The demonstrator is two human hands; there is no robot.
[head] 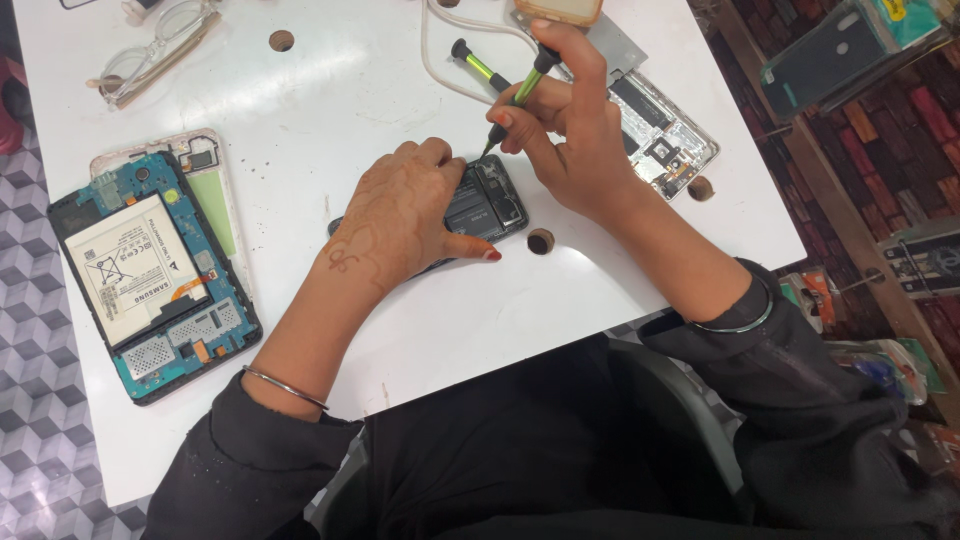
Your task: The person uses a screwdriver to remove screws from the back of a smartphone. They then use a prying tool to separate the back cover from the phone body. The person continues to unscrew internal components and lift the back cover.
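An opened black phone [487, 200] lies on the white table [330, 100] with its insides showing. My left hand [400, 215] lies flat on its left part, fingers spread, holding it down. My right hand [565, 125] grips a green and black screwdriver [520, 95] upright, its tip touching the phone's upper edge. A second green and black screwdriver [475, 62] lies just behind my right hand.
An opened tablet with a white battery and blue boards [150, 275] lies at the left. Another opened device [665, 135] sits behind my right hand, with a white cable [432, 60]. Clear glasses [155, 50] lie at the far left. The table has round holes [540, 241].
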